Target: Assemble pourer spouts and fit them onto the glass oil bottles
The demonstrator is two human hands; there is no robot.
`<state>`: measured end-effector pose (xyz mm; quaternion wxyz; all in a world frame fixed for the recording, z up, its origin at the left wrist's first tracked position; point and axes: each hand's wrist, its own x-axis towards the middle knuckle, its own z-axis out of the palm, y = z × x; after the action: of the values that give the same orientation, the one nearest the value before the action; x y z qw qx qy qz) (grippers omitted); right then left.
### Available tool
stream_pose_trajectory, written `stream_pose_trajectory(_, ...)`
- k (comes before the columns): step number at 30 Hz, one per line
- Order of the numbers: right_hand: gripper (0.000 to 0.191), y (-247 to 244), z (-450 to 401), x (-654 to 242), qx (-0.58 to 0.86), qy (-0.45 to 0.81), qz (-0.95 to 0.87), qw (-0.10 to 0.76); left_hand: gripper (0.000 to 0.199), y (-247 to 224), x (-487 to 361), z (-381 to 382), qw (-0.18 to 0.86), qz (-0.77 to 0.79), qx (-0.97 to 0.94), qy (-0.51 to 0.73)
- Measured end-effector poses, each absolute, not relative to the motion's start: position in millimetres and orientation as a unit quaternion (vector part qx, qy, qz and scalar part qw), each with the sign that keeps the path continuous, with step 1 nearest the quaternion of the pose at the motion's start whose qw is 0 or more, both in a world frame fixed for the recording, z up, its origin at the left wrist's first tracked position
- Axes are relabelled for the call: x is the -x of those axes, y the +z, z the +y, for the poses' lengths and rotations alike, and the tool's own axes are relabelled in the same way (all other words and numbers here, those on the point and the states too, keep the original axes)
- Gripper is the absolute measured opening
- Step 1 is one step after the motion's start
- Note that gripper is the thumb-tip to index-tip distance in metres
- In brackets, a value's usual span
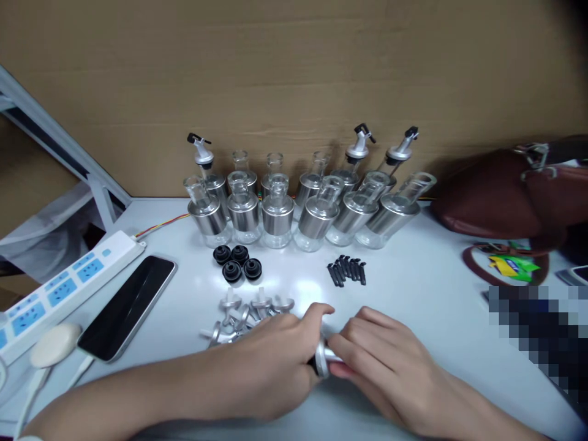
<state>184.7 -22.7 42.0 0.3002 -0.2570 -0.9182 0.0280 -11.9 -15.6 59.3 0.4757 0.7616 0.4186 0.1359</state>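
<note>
At the front of the table my left hand (287, 352) is closed around the base of a silver pourer spout (322, 358), where a bit of black stopper shows. My right hand (390, 361) pinches the spout's narrow tube from the other side. Partly hidden behind my left hand lie several loose silver pourer spouts (243, 316). Beyond them sit several black ribbed stoppers (232, 270) in a cluster. A small pile of black flip caps (346, 269) lies right of these.
Glass bottles with steel bands (278, 215) stand in two rows before a cardboard wall (275, 79); three back ones carry pourers. At left are a power strip (59, 294), a phone (128, 306) and a white round charger (56, 344). A brown bag (496, 196) lies at right.
</note>
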Motion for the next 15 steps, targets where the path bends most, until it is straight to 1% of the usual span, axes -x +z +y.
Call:
stream_pose_trajectory(1,0.019,41,-23,-185,0.254,0.009,-0.92,0.3,0.055,59,11,-16,0.413,0.421,-0.802,0.097)
stream_pose_trajectory(3,0.013,39,-23,-186,0.242,-0.03,-0.921,0.304,0.042,59,9,-16,0.297,0.411,-0.861,0.038)
stream_pose_trajectory(5,0.01,37,-25,-188,0.232,-0.061,-0.921,0.307,0.025,60,6,-16,0.23,0.398,-0.888,0.033)
stream_pose_trajectory(6,0.01,37,-26,-188,0.234,-0.073,-0.92,0.307,0.022,61,5,-16,0.209,0.394,-0.895,0.029)
stream_pose_trajectory(8,0.011,35,-28,-188,0.254,-0.088,-0.911,0.312,0.023,63,3,-15,0.182,0.396,-0.9,0.011)
stream_pose_trajectory(11,0.013,33,-33,-187,0.297,-0.086,-0.893,0.326,0.026,65,2,-14,0.172,0.404,-0.897,-0.039)
stream_pose_trajectory(15,0.015,41,-35,-183,0.326,-0.008,-0.886,0.331,0.022,65,5,-15,0.182,0.413,-0.892,-0.032)
